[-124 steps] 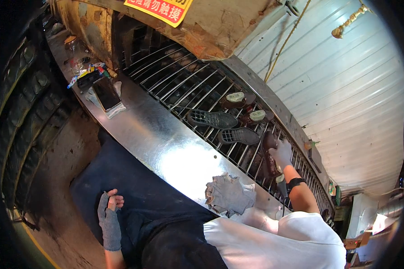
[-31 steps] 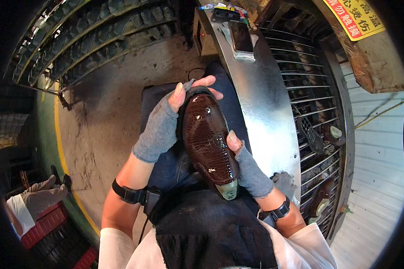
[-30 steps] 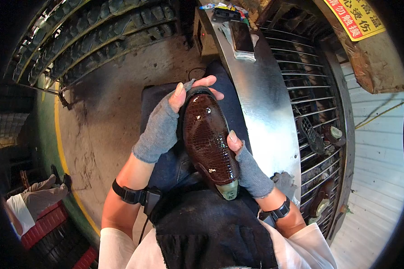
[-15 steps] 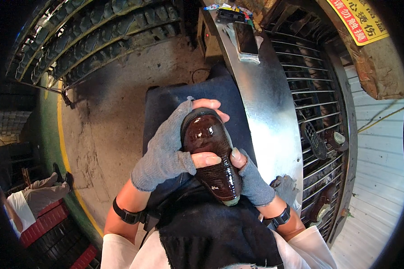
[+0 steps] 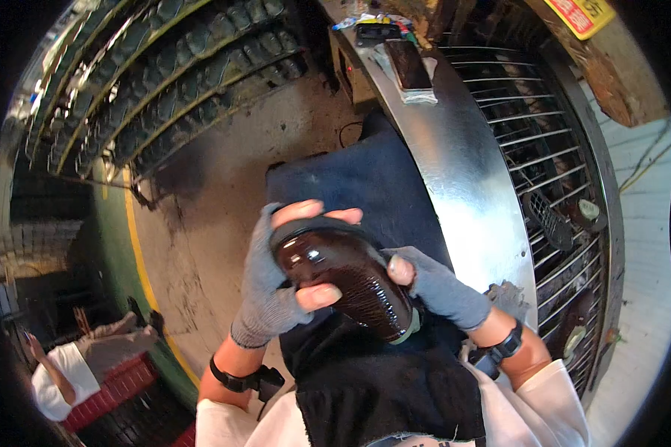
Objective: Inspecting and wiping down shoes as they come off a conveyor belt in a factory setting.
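Both hands wear grey knit gloves with the fingertips cut off, the left hand (image 5: 272, 287) and the right hand (image 5: 436, 287) alike. Just behind each glove, a black band with a small black box wraps the wrist. Past the bands come white sleeves, and a black apron hangs between them.

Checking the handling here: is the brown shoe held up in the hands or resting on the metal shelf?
Held up. The left hand and right hand grip the brown shoe between them, clear of the metal shelf.
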The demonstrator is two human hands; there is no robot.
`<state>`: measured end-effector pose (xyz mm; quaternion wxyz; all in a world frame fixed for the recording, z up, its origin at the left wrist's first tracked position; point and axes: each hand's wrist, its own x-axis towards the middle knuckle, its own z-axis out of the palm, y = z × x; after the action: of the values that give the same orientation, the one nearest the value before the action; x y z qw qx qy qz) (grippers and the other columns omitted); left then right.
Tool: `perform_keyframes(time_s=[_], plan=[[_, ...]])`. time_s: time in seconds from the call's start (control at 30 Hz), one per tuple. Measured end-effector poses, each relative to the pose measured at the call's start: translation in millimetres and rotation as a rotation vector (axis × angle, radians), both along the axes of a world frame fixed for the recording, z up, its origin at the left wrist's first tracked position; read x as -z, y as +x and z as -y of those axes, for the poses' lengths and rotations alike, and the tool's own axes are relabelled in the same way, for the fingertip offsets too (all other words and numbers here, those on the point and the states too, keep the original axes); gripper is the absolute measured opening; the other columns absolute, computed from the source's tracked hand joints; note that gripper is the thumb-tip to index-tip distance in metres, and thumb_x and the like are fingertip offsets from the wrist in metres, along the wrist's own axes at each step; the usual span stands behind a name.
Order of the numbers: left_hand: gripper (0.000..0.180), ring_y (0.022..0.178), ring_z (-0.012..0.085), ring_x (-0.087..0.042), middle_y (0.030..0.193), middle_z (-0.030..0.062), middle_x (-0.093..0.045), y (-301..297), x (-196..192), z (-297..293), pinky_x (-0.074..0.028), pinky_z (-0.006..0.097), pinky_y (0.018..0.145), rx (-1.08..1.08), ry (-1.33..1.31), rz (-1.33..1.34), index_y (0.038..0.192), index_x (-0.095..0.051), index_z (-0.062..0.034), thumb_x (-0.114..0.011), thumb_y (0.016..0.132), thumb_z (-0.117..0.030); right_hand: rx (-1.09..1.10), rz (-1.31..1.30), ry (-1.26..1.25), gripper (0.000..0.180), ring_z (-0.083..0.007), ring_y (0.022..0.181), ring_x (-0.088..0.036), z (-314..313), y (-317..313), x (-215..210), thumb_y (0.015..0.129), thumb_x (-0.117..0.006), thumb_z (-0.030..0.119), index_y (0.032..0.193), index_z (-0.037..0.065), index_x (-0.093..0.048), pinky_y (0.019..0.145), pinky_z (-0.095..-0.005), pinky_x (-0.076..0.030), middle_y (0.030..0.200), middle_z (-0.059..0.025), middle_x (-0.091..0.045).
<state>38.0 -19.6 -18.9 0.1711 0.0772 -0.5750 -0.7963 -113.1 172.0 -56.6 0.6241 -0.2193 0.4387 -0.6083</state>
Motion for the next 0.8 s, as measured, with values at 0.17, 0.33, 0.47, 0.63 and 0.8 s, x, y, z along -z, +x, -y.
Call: perform_keyframes(time_s=[0.17, 0.33, 0.47, 0.63, 0.8], plan=[[0.099, 0.134, 0.0492, -0.06, 0.152, 0.0255, -0.055, 5.2, 8.6, 11.2, -0.05, 0.066, 0.113, -0.078, 0.054, -0.224, 0.154, -0.034, -0.024, -0.098, 0.078, -0.034, -0.067, 0.276, 0.17, 0.071, -0.0227, 0.096, -0.078, -46.0, -8.6, 24.4, 0.106, -0.059, 0.059, 0.144, -0.001, -0.061, 0.075, -0.0309, -0.066, 0.12, -0.0168, -0.075], [0.097, 0.141, 0.0499, -0.053, 0.157, 0.0294, -0.048, 0.3, 29.5, 13.2, -0.04, 0.062, 0.119, 0.052, 0.062, -0.281, 0.159, -0.037, -0.0161, -0.087, 0.086, -0.053, 0.518, -0.002, 0.242, 0.052, -0.0213, 0.086, -0.079, -44.9, -33.3, -26.2, 0.105, -0.069, 0.045, 0.133, 0.001, -0.065, 0.066, -0.0287, -0.065, 0.111, -0.0149, -0.077], [0.101, 0.146, 0.0317, -0.05, 0.16, 0.0212, -0.05, -27.9, 36.7, -13.3, -0.036, 0.04, 0.121, 0.14, 0.111, -0.072, 0.17, -0.03, -0.0073, -0.068, 0.097, -0.066, 0.294, -0.387, 0.14, 0.057, -0.016, 0.111, -0.068, -29.8, -89.2, -50.9, 0.085, -0.087, 0.03, 0.13, 0.002, -0.067, 0.1, -0.0315, -0.053, 0.116, -0.0072, -0.071], [0.084, 0.129, 0.0204, -0.056, 0.143, 0.0113, -0.061, -58.3, 63.1, -27.4, -0.04, 0.033, 0.114, -0.001, 0.076, 0.154, 0.168, -0.035, -0.0069, -0.064, 0.104, -0.053, -0.139, -0.822, 0.045, 0.075, -0.0159, 0.117, -0.064, -8.3, -91.6, -20.2, 0.071, -0.101, 0.025, 0.133, 0.004, -0.065, 0.106, -0.0326, -0.05, 0.126, -0.0053, -0.067], [0.05, 0.106, 0.0163, -0.057, 0.117, 0.0064, -0.062, -50.9, 69.6, -40.5, -0.046, 0.032, 0.096, -0.248, -0.175, 0.141, 0.125, -0.061, -0.0014, -0.052, 0.109, -0.049, -0.191, -1.002, 0.037, 0.074, -0.0219, 0.107, -0.07, 12.5, -79.1, -36.4, 0.072, -0.097, 0.042, 0.127, 0.004, -0.066, 0.097, -0.0354, -0.054, 0.112, -0.0095, -0.072]])
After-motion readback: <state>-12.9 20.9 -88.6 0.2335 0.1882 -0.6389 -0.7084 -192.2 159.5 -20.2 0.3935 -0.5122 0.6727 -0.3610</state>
